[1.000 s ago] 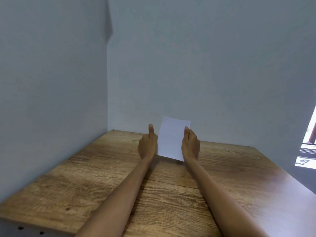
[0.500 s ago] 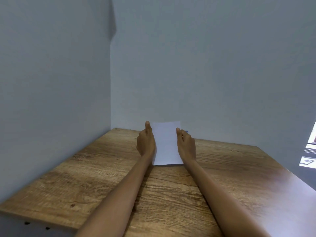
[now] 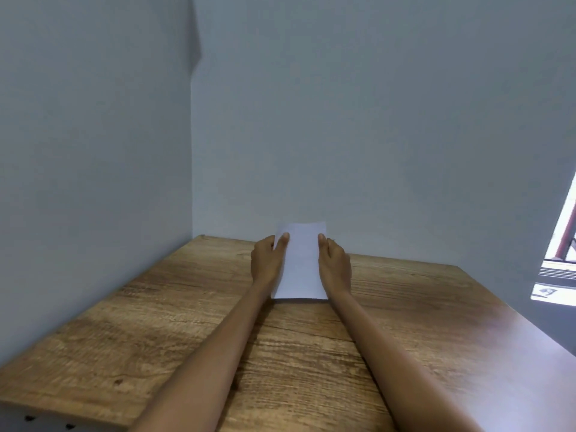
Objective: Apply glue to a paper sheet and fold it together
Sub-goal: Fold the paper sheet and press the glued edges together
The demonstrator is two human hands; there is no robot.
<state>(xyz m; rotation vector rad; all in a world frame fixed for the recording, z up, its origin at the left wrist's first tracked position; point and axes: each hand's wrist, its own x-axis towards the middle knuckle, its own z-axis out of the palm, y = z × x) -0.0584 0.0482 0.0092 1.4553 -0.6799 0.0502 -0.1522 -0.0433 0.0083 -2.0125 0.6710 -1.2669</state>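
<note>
A white paper sheet (image 3: 301,263) stands nearly upright at the far middle of the wooden table (image 3: 156,322), its lower edge close to the tabletop. My left hand (image 3: 266,261) grips its left edge, with the thumb laid on the front face. Along the right edge, my right hand (image 3: 334,265) holds the sheet in the same way. Both forearms stretch forward across the table. No glue is visible.
Grey walls close in the table at the left and behind the sheet. At the far right a bright window opening (image 3: 561,263) shows. The table's near edge runs along the bottom left.
The sheet has turned from a tilt to square with me and sunk lower toward the table. Both hands came down and nearer with it, keeping their hold on its edges.
</note>
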